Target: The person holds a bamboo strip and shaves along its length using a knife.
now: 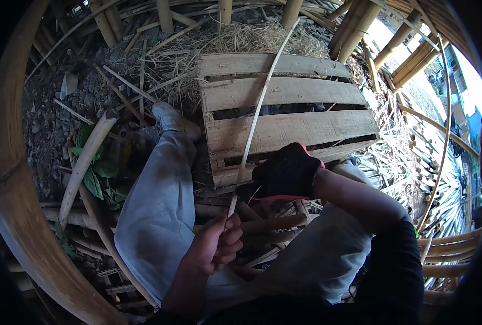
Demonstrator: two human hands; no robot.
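Note:
A long, thin pale bamboo strip (260,103) runs from my lap up across a slatted wooden crate (290,91). My bare left hand (219,242) is closed around its lower end. Just above, my right hand (285,173), in a black glove with red edging, is at the strip beside the crate's near edge. The glove's fingers are bent toward the strip, and a dark narrow shape, too dim to make out, lies under them against it. The right fingertips are partly hidden in shadow.
Thick bamboo poles (30,233) curve along the left side. A cut bamboo piece (86,162) leans near green leaves (97,176). My shoe (173,120) is left of the crate. Straw (252,40) lies behind it, and split bamboo (441,187) is piled at the right.

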